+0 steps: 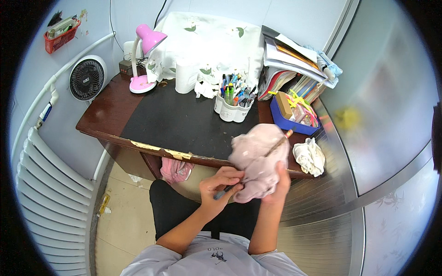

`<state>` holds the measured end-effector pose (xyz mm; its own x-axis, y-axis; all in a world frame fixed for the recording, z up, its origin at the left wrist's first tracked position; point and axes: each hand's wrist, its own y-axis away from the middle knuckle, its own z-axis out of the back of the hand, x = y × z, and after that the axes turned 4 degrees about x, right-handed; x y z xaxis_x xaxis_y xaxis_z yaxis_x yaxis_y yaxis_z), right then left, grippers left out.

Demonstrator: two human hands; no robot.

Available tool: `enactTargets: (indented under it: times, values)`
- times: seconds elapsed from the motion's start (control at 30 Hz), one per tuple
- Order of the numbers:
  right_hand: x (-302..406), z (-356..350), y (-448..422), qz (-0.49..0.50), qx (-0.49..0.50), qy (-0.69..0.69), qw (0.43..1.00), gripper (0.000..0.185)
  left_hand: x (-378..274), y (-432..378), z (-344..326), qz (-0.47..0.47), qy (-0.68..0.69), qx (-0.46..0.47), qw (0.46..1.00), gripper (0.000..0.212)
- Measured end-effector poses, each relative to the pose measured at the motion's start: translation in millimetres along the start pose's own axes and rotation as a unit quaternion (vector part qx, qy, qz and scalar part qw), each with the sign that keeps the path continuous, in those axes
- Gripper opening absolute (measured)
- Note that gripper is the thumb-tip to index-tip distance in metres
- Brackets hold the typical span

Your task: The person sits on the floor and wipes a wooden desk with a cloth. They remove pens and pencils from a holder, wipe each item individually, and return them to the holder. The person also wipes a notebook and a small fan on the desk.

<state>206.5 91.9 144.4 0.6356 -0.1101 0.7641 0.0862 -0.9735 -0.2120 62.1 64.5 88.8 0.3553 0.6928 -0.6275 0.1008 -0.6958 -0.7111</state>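
Note:
My right hand [279, 184] grips a pale pink, lobed, glossy object [259, 155] from its right side, above the desk's front edge. Motion blur hides its details, and I cannot tell whether it is a container. A slim dark stick [278, 145], like a pencil or brush with a reddish part near its end, crosses its upper right. My left hand [219, 188] pinches a dark, pen-like thing [223, 192] between thumb and fingers. Those fingertips are against or very near the pink object's lower left; the thing's far end is hidden.
A white lobed pen holder [233, 112] full of pens stands on the wooden desk [165, 120]. Right of it are a blue box [293, 124] and a crumpled white cloth [309, 157]. A pink lamp [143, 82] and tissue roll [186, 77] stand behind. A frosted partition [380, 103] borders the right.

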Motion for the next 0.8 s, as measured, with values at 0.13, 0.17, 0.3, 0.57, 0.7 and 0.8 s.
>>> enactTargets:
  times: [0.13,0.17,0.3,0.57,0.7,0.8]
  values:
    - [-20.6,-3.5,9.3,-0.017,0.034,0.015,0.999,0.076,4.3,6.7,1.0,0.044,-0.01,-0.043,0.998,0.024]
    - [-15.2,-4.8,7.0,0.0,0.061,0.029,0.998,0.074,2.3,5.8,1.8,0.045,-0.057,-0.009,0.997,0.026]
    - [-2.5,1.9,-0.2,0.049,0.025,0.015,0.998,0.055,-27.0,-11.2,10.6,0.008,-0.243,0.092,0.966,0.032]
    - [-31.1,-6.7,35.3,-0.019,0.227,0.316,0.921,0.068,-47.1,-42.9,12.8,0.056,-0.32,0.169,0.93,0.021]
    - [-39.2,-13.2,43.7,0.027,0.196,0.314,0.929,0.066,-49.9,-34.9,5.4,0.114,-0.222,0.126,0.96,0.021]
    - [-30.7,-24.8,48.6,0.001,0.214,0.29,0.933,0.06,-49.7,-27.7,5.3,0.139,-0.136,0.067,0.979,0.02]
